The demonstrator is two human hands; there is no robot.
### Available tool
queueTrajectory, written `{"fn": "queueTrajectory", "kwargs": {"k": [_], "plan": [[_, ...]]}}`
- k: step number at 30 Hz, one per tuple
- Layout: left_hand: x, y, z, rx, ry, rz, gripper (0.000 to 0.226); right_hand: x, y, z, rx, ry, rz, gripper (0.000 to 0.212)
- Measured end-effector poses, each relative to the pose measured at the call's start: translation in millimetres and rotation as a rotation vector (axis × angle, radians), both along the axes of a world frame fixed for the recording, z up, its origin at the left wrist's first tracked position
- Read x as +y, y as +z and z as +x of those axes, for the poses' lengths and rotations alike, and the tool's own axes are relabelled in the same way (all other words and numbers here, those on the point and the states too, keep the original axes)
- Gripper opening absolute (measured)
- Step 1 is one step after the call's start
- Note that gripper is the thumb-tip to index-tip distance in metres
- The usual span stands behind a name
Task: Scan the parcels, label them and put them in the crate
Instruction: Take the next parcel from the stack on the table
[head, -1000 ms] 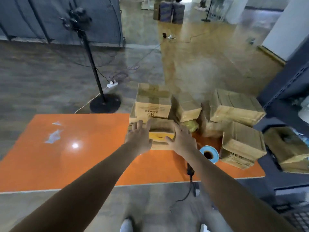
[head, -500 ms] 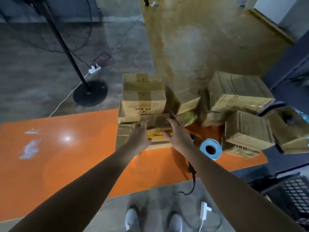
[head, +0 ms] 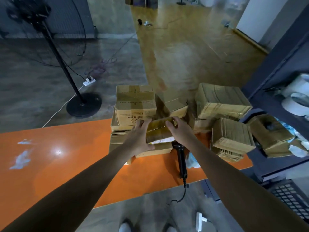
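Brown, shiny and small, the parcel (head: 158,130) is held between both hands. The left hand (head: 138,138) curls round its left end and the right hand (head: 179,129) curls round its right end, so its long side runs across from hand to hand. It is in the middle of the frame, over a flat box (head: 153,150) on the orange table (head: 66,156). The black scanner (head: 181,155) lies just below the right hand, nearer to that hand. The black crate (head: 291,198) is at the lower right.
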State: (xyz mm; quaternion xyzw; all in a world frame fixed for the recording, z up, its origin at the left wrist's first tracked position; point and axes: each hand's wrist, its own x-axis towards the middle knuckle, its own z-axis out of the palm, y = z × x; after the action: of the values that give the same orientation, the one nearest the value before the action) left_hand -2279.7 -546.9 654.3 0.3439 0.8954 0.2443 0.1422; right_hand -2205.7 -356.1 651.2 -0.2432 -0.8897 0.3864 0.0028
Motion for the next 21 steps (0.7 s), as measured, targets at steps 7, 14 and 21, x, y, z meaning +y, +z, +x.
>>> {"fn": "queueTrajectory", "kwargs": {"k": [7,14,21], "plan": [[-6,1,-5,-0.489,0.111,0.195,0.073,8,8,12,0.014,0.030,-0.254,0.062],[-4,-5,-1,-0.730,0.149,0.237,0.046,9,-3,31,0.017,-0.046,-0.493,0.028],[-4,-20,5,-0.860,0.257,0.393,0.029,10,-21,40,0.027,-0.218,-0.587,0.034]]}}
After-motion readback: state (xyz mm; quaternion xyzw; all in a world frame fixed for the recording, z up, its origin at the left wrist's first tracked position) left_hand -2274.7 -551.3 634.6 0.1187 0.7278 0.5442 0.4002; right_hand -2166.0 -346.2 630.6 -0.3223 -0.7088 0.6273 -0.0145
